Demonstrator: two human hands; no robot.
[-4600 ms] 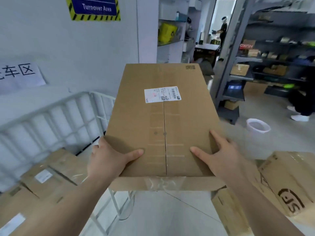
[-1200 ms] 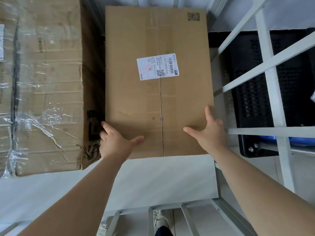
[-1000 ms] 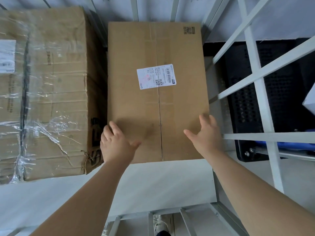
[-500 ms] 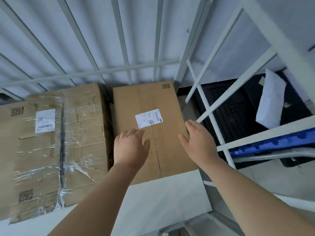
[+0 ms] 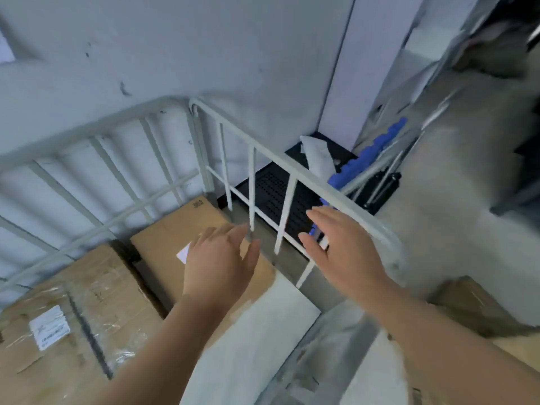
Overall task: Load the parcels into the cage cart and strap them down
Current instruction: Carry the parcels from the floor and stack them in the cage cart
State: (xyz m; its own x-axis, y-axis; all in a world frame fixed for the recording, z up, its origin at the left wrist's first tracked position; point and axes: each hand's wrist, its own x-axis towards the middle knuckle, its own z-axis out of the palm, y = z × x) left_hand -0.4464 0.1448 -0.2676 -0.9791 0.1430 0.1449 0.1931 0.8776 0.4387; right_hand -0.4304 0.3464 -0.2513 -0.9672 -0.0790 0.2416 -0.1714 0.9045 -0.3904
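- Hands hover empty, fingers loosely spread: left hand (image 5: 217, 261), right hand (image 5: 336, 247).
- Plain brown cardboard parcel (image 5: 169, 238) lies below the left hand, inside the white-barred metal cage cart (image 5: 306, 174).
- Film-wrapped cardboard parcel (image 5: 73, 317) sits left of that hand.

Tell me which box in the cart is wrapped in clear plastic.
The left box, with shiny film across its top. The right box, below the left hand, is bare cardboard.
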